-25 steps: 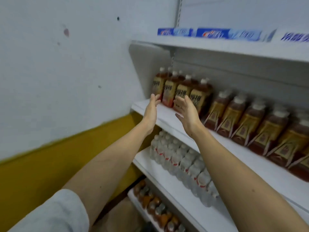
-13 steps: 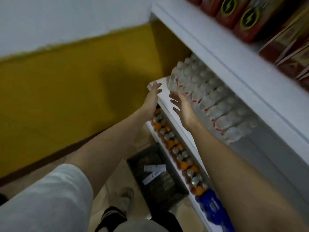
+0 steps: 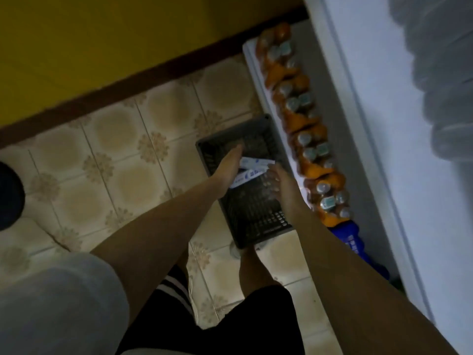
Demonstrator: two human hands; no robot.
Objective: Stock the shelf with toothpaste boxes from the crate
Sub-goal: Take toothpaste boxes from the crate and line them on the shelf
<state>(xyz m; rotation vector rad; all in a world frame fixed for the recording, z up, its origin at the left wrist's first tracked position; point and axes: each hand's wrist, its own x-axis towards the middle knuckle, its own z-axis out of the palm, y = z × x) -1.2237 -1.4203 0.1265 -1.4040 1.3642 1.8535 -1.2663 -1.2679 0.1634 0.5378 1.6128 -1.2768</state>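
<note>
Below, 2 white-and-blue boxes (image 3: 252, 168) lie in a dark crate (image 3: 245, 190) on the tiled floor (image 3: 143, 139), their print too blurred to read. Both hands hang over them with fingers spread: left hand (image 3: 226, 170) overlapping their left ends, right hand (image 3: 280, 179) just right of them.

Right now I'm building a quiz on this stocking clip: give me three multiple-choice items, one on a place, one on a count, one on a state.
1. Where is the crate? A on the floor B on a shelf C on a cart
2. How many white boxes show in it? A none B two C six
3. The left hand and right hand are: A at the sides B down over the crate C on the orange bottles

A: tiles surround it. B: two lie crossed. B: both reach toward the boxes.
</note>
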